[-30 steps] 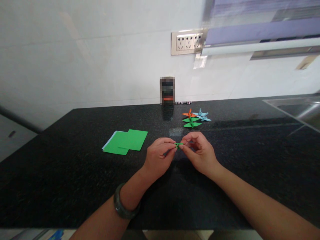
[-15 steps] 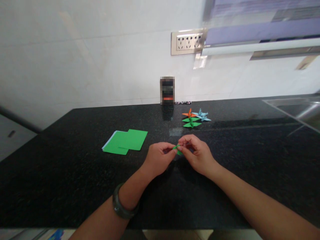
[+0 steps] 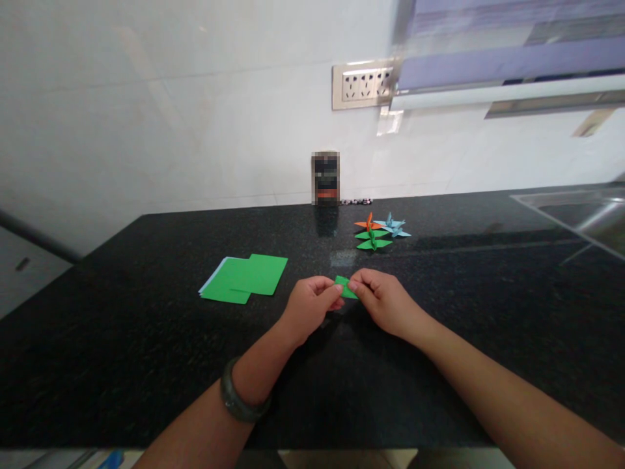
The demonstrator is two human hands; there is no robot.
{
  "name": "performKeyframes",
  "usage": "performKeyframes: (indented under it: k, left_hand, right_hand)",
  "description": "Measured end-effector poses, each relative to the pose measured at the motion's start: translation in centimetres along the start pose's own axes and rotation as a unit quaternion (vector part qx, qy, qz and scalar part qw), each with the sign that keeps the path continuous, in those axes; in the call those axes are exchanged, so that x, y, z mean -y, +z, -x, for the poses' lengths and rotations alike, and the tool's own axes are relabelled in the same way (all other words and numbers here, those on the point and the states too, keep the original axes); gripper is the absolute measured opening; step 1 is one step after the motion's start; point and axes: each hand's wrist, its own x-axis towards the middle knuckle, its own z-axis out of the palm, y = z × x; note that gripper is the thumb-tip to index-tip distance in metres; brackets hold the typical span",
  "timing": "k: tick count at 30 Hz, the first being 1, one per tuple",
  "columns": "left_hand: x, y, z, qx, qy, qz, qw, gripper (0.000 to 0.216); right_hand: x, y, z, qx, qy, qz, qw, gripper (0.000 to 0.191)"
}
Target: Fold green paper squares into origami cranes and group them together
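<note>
A small folded piece of green paper (image 3: 347, 288) is pinched between both hands above the dark countertop. My left hand (image 3: 311, 306) is closed on its left side, thumb on top. On its right side, my right hand (image 3: 384, 299) grips it between thumb and fingers. The fingertips cover part of the paper, so its full folded shape is hidden. Beyond my right hand lie several origami cranes: an orange crane (image 3: 370, 224), light blue cranes (image 3: 396, 229) and green cranes (image 3: 374, 244). Left of my left hand rests a stack of square paper sheets (image 3: 234, 280), green on top.
The black speckled countertop (image 3: 146, 352) runs back to a white tiled wall (image 3: 219, 117). A dark pixelated object (image 3: 326, 178) stands against the wall, with a small patterned strip (image 3: 359, 201) beside it. A metal sink (image 3: 586, 218) is at the right. Wall sockets (image 3: 362, 85) sit above.
The green paper has been turned so that a flatter, wider face shows between my fingers. My right hand has lowered slightly, and its fingers have closed in more.
</note>
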Motion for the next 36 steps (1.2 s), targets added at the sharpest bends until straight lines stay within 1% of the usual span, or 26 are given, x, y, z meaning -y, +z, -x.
performKeyframes:
  k: [4,7,10,12,14,17,20,22,23,26,29,32,34,36]
  left_hand:
    - [-0.1,0.0,0.0,0.042,0.011,-0.053,0.998,0.024]
    - [-0.1,-0.3,0.0,0.057,0.057,-0.110,0.991,0.030]
    - [-0.1,-0.6,0.0,0.036,0.113,-0.153,0.981,0.032]
    - [0.0,-0.7,0.1,0.017,0.128,-0.150,0.980,0.032]
    - [0.0,-0.6,0.2,0.017,0.132,-0.120,0.984,0.032]
    - [0.1,-0.3,0.3,0.052,0.118,-0.029,0.991,0.034]
    - [0.3,0.0,0.4,0.079,0.064,0.060,0.993,0.035]
    - [0.3,0.1,0.3,0.070,0.038,0.081,0.994,0.034]
    - [0.4,0.1,0.3,0.063,0.035,0.083,0.994,0.034]
    - [0.4,0.0,0.2,0.047,0.057,0.076,0.994,0.029]
    - [0.4,0.0,0.1,0.039,0.055,0.109,0.992,0.027]
    - [0.3,0.0,0.0,0.063,0.010,0.159,0.985,0.030]
    - [0.3,0.0,0.1,0.086,-0.008,0.173,0.981,0.032]
    - [0.2,0.1,0.1,0.098,-0.016,0.176,0.979,0.032]
  right_hand:
    - [0.2,-0.5,0.0,0.013,-0.024,0.020,0.999,0.018]
    - [0.2,-0.5,0.0,0.027,-0.023,-0.004,0.999,0.020]
    - [0.0,-0.1,0.0,0.032,0.019,-0.057,0.998,0.026]
    - [0.1,0.2,0.0,0.038,0.042,-0.089,0.994,0.031]
    - [0.2,0.4,0.1,0.039,0.047,-0.122,0.991,0.033]
    - [0.6,0.5,0.2,0.031,0.036,-0.175,0.984,0.033]
    - [0.8,0.3,0.2,0.019,0.018,-0.190,0.981,0.035]
    - [0.8,0.2,0.2,0.010,0.017,-0.177,0.984,0.035]
    - [0.7,0.1,0.1,0.012,0.022,-0.172,0.985,0.036]
    - [0.5,0.3,0.0,0.042,0.055,-0.193,0.979,0.044]
    - [0.2,0.6,0.0,0.049,0.099,-0.297,0.948,0.049]
    - [0.1,0.9,0.0,0.039,0.127,-0.394,0.909,0.043]
    - [0.1,1.0,0.0,0.041,0.133,-0.423,0.895,0.038]
    - [0.2,1.1,0.1,0.051,0.133,-0.438,0.887,0.034]
